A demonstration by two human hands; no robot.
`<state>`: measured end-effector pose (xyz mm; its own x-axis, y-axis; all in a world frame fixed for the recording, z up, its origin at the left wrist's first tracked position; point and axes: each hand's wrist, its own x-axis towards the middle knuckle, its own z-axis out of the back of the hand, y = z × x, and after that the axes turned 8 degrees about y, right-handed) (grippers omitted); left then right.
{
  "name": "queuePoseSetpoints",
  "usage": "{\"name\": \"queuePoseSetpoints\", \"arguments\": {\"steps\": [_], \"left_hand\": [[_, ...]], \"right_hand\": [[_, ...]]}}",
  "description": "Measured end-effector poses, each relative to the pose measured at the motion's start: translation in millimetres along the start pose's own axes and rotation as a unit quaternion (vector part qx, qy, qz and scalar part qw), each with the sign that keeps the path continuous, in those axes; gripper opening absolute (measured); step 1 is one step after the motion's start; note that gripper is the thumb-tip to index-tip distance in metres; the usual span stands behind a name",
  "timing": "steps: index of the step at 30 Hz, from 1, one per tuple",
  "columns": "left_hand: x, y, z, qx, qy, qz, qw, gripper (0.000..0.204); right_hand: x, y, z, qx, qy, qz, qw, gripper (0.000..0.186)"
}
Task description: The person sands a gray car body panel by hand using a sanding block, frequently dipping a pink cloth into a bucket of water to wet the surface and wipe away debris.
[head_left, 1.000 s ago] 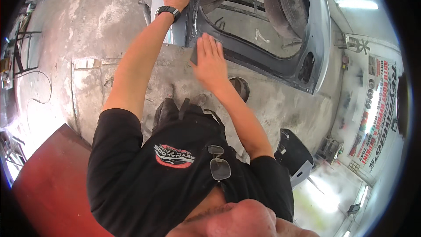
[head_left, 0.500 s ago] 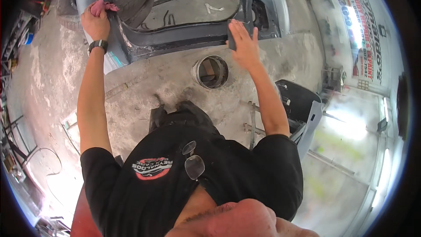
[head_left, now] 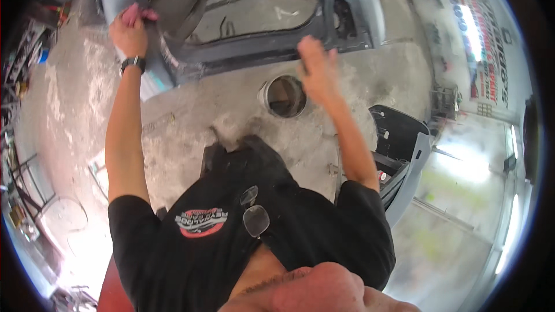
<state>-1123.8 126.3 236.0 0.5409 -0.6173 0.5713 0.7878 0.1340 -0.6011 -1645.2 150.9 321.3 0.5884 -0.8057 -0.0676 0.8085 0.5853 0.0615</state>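
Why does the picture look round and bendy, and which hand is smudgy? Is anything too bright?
Head view: black corners and bowed edges, from the wide fisheye lens; head view: the right hand is blurred, the left hand clearer; head view: white glare washes out the lower left, and a bright patch shines on the pale wall at right.

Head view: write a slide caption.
Left hand with pink rag at grey panel; blurred right hand by its near edge; bucket on floor.
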Motion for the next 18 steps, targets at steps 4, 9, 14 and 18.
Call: {"name": "queuePoseSetpoints", "arguments": {"steps": [4,9,14,18], "left_hand": [[4.1,-17.3,-8.6,0.005,-0.018,-0.005,1.0,0.032],[2.1,-16.3,-15.2,-0.015,-0.03,-0.005,0.999,0.031],[3.4,-19.4,-2.9,-0.073,0.0,0.015,0.997,0.035],[4.7,-6.3,-7.8,-0.034,-0.042,-0.006,0.998,0.035]], "right_hand": [[-2.9,-6.6,-20.5,-0.007,-0.095,-0.004,0.995,0.079],[14.3,175.3,-90.8,0.174,-0.048,0.155,0.971,0.082],[25.1,176.4,-57.5,0.1,0.048,0.13,0.985,0.076],[-27.3,24.5,-41.0,-0.01,-0.132,-0.175,0.976,0.076]]}}
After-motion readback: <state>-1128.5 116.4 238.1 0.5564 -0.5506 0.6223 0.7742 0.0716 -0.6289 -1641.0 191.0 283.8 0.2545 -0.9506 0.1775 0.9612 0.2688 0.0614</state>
